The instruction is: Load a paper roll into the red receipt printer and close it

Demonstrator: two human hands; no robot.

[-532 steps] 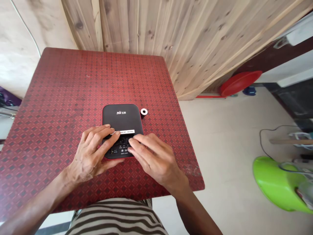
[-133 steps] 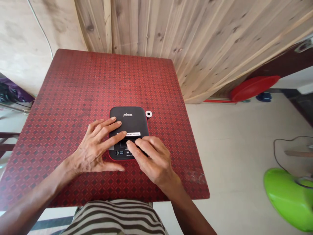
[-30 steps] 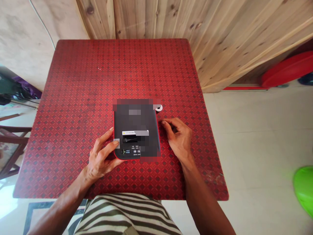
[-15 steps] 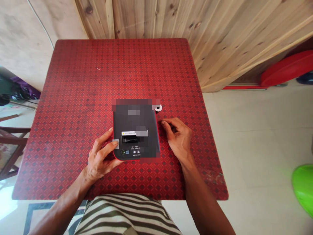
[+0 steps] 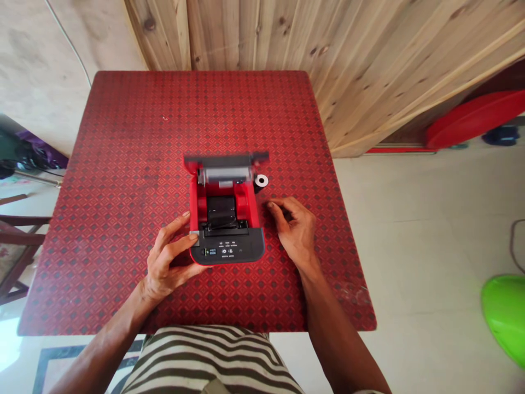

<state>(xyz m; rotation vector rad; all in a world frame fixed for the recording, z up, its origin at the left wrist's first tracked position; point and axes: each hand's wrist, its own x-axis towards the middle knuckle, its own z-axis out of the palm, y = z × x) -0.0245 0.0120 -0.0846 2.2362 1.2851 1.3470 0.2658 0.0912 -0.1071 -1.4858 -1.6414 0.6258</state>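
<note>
A red and black label or receipt printer [image 5: 227,249] sits near the middle of the table with its dark lid [image 5: 225,161] raised and blurred by motion. Inside its red bay lies a black wrapped roll [image 5: 222,210]. My left hand [image 5: 168,254] grips the printer's front left corner, one fingertip on the grey latch [image 5: 194,237]. Just off the right side, my right hand [image 5: 295,227] rests on the tabletop, fingers curled and thumb against the forefinger; nothing shows in it. Beyond it, a small black roll with a white end [image 5: 261,181] lies beside the printer.
The red patterned table [image 5: 123,137] meets a wooden plank wall [image 5: 246,33] at the back. On the floor to the right are a green stool or basin [image 5: 506,317] and a large red round thing [image 5: 471,117]. A wooden chair [image 5: 20,238] stands left.
The printer's lid has swung up and back from shut, baring the red bay and the black roll inside. Both hands stay about where they were.
</note>
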